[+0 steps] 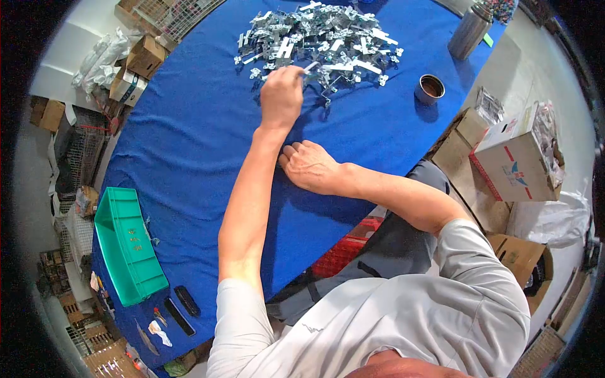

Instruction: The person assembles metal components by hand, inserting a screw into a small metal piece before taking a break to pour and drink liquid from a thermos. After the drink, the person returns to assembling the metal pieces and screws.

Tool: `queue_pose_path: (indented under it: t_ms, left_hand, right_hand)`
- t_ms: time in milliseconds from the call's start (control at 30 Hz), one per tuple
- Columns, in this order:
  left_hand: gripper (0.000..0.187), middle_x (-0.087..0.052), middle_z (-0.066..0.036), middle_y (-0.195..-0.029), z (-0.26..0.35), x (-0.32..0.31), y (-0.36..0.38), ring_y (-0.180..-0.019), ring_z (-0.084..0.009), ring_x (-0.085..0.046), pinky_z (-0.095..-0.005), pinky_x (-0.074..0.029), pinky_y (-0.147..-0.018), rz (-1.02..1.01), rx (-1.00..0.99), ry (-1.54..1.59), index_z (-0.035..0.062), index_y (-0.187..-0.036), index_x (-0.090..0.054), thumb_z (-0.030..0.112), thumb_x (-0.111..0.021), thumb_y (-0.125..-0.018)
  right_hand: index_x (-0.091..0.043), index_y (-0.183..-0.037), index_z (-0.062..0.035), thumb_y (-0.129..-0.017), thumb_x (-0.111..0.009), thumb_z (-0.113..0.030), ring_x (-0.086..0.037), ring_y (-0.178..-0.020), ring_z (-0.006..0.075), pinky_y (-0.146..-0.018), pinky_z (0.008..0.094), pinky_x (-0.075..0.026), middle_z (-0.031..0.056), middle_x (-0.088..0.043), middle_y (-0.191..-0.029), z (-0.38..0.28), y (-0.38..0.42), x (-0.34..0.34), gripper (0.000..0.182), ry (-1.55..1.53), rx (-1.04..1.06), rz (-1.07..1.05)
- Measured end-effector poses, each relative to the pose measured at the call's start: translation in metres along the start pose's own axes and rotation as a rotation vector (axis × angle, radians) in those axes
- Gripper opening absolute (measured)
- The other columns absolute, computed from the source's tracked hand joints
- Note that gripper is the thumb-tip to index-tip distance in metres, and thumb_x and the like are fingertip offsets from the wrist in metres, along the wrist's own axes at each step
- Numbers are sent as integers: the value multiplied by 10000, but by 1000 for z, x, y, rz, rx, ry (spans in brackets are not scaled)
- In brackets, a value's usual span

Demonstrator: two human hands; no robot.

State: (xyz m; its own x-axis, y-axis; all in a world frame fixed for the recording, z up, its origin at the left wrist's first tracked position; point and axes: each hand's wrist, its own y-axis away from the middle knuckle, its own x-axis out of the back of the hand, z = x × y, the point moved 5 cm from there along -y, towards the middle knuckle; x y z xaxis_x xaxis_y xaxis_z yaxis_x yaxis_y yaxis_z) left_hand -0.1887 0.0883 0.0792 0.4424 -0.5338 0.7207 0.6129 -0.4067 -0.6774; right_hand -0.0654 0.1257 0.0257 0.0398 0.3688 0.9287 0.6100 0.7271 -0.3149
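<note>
My left hand [282, 97] reaches to the near edge of a big heap of small metal brackets [324, 44]. Its thumb and fingers are pinched together, and a thin metal strip [311, 66] sticks out at the fingertips. Closer to my body, my right hand [310, 167] rests low over the blue cloth [189, 138] with its fingers curled in. Whatever those fingers may hold is hidden from this view. The heap is a loose tangle of shiny and white-looking flat pieces.
A green plastic bin [135, 252] with a few small pieces lies at the left, near a black phone-like slab [179, 317]. A steel flask [471, 31] and a metal cup [430, 89] stand at the right. Cardboard boxes [520, 154] flank the table.
</note>
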Motion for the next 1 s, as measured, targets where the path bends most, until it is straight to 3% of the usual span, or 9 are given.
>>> queue_pose_path:
  t_ms: [100, 200, 367, 467, 533, 600, 633, 767, 1000]
  left_hand:
    - [244, -688, -51, -932, -36, -7, 21, -746, -98, -618, -258, -522, -608, -161, 841, 854, 15, -1099, -659, 63, -688, -861]
    - [294, -692, -86, -945, -38, 9, 21, -748, -117, -627, -264, -528, -616, -130, 850, 699, -9, -1138, -638, 48, -689, -854]
    - [418, -673, -109, -1013, -38, 56, 70, -759, -148, -665, -281, -564, -683, 146, 993, 1312, -15, -1281, -521, 7, -647, -884]
    - [382, -661, -105, -1009, -14, 99, 119, -743, -144, -657, -277, -562, -662, 260, 1070, 1276, -17, -1244, -548, -17, -643, -874]
    - [351, -656, -103, -987, -19, 105, 172, -761, -144, -661, -279, -564, -648, 172, 1095, 971, -22, -1210, -566, -31, -643, -868]
    - [310, -671, -110, -926, -6, 112, 204, -701, -152, -676, -276, -550, -608, 94, 1176, 783, -31, -1172, -581, -11, -642, -869]
    - [303, -683, -123, -882, 1, 117, 213, -671, -165, -679, -291, -544, -602, 59, 1122, 604, -27, -1157, -588, -2, -648, -860]
    - [284, -689, -146, -739, 26, 127, 207, -644, -295, -685, -392, -525, -622, -72, 953, 98, 5, -1091, -620, 97, -698, -834]
    - [288, -684, -137, -769, 31, 143, 215, -691, -316, -661, -415, -514, -665, -167, 963, 19, 6, -1067, -633, 139, -729, -831]
  right_hand:
    - [-593, -860, -18, -803, -569, -142, -631, -797, 274, -710, 394, -488, 126, -602, -831, 0, 2, -1, 139, -1, 39, 73]
    - [-568, -832, -33, -802, -566, -138, -625, -788, 273, -708, 392, -486, 126, -591, -828, -1, 1, 1, 109, -31, 29, 86]
    - [-544, -816, -30, -833, -540, -118, -634, -779, 315, -696, 431, -491, 159, -601, -827, 9, 0, 6, 91, -135, -12, 191]
    - [-526, -901, 10, -844, -527, -70, -655, -788, 420, -675, 523, -504, 237, -643, -831, 28, -2, 8, 98, -354, -195, 45]
    - [-527, -900, 4, -840, -536, -68, -658, -813, 421, -688, 516, -507, 241, -646, -846, 35, 2, 6, 94, -336, -230, 136]
    - [-521, -909, 1, -843, -535, -69, -652, -826, 411, -684, 509, -504, 233, -642, -869, 39, -3, -5, 97, -249, -303, -23]
    - [-502, -918, -7, -857, -525, -74, -640, -805, 398, -674, 493, -498, 209, -626, -850, 34, -1, -2, 94, -260, -153, 80]
    - [-475, -917, -19, -882, -518, -93, -619, -753, 383, -669, 469, -489, 180, -588, -788, 30, -3, -4, 92, -230, -81, 164]
    - [-483, -918, -23, -888, -507, -86, -627, -769, 379, -678, 469, -492, 179, -597, -801, 30, -3, -2, 73, -226, -89, 152]
